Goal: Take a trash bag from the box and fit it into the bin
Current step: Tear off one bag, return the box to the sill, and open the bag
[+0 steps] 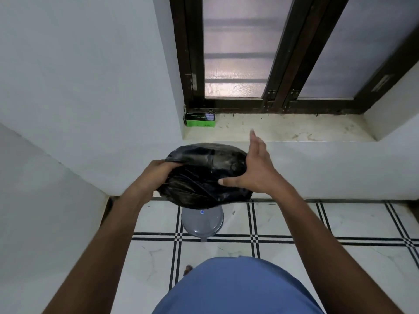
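**Black bag stretched over the bin mouth**

My left hand (158, 171) grips the left side of the black trash bag (204, 177), fingers curled into the plastic. The bag lies crumpled over the top of the grey bin (201, 223), which stands on the tiled floor (317, 223) close to the wall. My right hand (254, 171) is spread wide at the bag's right side, thumb touching the plastic, fingers straight and holding nothing. The green box (200, 120) sits in the left corner of the window sill (294, 130), well apart from the bin.
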Available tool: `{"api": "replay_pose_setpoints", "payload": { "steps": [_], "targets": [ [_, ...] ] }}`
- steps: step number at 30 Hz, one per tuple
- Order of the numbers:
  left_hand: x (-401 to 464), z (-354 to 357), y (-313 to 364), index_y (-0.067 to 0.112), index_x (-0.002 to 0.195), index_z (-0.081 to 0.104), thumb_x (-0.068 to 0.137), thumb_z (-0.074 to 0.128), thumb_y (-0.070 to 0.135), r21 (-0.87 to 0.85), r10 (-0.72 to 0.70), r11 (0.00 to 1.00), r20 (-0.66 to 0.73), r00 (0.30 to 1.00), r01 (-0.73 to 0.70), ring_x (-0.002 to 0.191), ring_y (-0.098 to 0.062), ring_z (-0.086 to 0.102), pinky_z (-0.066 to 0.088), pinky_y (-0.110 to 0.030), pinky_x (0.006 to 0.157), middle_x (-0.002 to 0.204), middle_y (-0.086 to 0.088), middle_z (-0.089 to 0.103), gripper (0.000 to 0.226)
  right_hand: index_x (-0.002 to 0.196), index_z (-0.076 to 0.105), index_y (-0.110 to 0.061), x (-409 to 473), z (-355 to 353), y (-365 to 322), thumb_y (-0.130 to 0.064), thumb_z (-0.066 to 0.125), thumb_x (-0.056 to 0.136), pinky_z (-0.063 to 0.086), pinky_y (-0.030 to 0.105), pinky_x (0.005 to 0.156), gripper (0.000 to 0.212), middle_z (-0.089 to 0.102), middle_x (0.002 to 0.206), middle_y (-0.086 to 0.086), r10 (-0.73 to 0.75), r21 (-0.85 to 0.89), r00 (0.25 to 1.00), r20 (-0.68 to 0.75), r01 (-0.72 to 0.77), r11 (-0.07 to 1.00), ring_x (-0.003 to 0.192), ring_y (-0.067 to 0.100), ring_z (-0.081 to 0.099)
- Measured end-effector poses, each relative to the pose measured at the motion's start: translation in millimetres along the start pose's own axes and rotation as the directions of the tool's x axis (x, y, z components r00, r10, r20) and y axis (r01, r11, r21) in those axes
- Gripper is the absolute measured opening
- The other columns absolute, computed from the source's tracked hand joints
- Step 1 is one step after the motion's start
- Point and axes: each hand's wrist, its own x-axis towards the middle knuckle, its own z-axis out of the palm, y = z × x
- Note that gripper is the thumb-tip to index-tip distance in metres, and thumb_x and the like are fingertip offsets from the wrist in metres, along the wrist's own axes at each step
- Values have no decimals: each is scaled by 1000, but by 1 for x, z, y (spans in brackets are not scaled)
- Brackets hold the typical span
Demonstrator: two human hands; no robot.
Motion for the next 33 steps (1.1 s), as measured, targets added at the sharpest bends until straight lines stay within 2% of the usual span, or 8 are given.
{"api": "replay_pose_setpoints", "payload": {
  "steps": [3, 7, 15, 19, 23, 29, 31, 33],
  "targets": [
    [-3, 11, 6, 10, 104, 83, 100, 66, 23, -21, 67, 998, 94, 993, -65, 94, -27, 79, 56, -36, 84, 100, -9, 84, 22, 175, -13, -44, -3, 12, -16, -61, 95, 78, -7, 65, 136, 146, 2, 188, -2, -241, -40, 970, 21, 242, 969, 173, 31, -4],
    [-11, 6, 10, 10, 108, 81, 90, 78, 31, 59, 165, 983, 141, 976, -175, 100, -29, 81, 60, -39, 91, 104, -11, 84, 29, 117, 77, -26, 5, 15, -19, -44, 74, 106, 51, 40, 96, 21, 77, 101, -2, -270, 61, 962, 48, 267, 962, 99, 19, 72],
    [-5, -23, -16, 15, 75, 83, 68, 93, 57, 644, -45, 762, 157, 987, -68, 75, -25, 77, 60, -35, 71, 72, -1, 79, 44, 101, 69, -15, -3, 9, -11, -50, 65, 109, 51, 40, 86, 36, 73, 96, 3, 21, 567, 998, 55, -49, 822, 90, 22, 71],
    [0, -38, -25, 7, 79, 77, 78, 76, 43, 541, 11, 841, -6, 1000, -6, 83, -30, 76, 55, -32, 70, 82, -9, 78, 36, 111, 76, -17, -2, -9, 12, -50, 90, 88, 59, 39, 91, 43, 81, 106, 5, 9, 157, 964, 267, -52, 986, 99, 26, 78],
    [-8, -54, -16, 19, 120, 79, 93, 84, 28, 240, -31, 970, 275, 961, -37, 89, -16, 72, 57, -29, 68, 104, -2, 82, 29, 86, 75, -21, 1, -26, 27, -29, 83, 95, 52, 33, 67, 15, 75, 90, 6, 148, -288, 952, 267, -68, 955, 92, 30, 73],
    [-13, -63, 39, -7, 121, 72, 78, 78, 27, 320, 4, 944, 241, 971, -83, 88, -27, 60, 45, -32, 65, 99, -15, 71, 55, 114, 81, -14, -15, -64, -16, -31, 81, 101, 65, 34, 83, 20, 85, 108, 9, -126, 409, 941, 315, -15, 912, 105, 28, 82],
    [-25, -56, 70, -1, 105, 75, 86, 68, 21, 540, 237, 820, -15, 971, -192, 86, -29, 65, 48, -35, 71, 92, -13, 72, 30, 122, 79, -15, -19, -72, -41, -14, 76, 104, 64, 35, 91, 19, 83, 115, 8, -275, 694, 951, 139, 104, 712, 109, 23, 81],
    [-43, -45, 90, 5, 107, 74, 88, 59, 16, 694, 673, 642, -307, 672, -326, 92, -36, 66, 48, -35, 77, 105, -18, 71, 26, 116, 78, -20, -20, -71, -61, -9, 70, 105, 59, 29, 92, 17, 76, 113, 2, -261, 502, 862, -434, 472, 725, 106, 14, 74]
  ]
}}
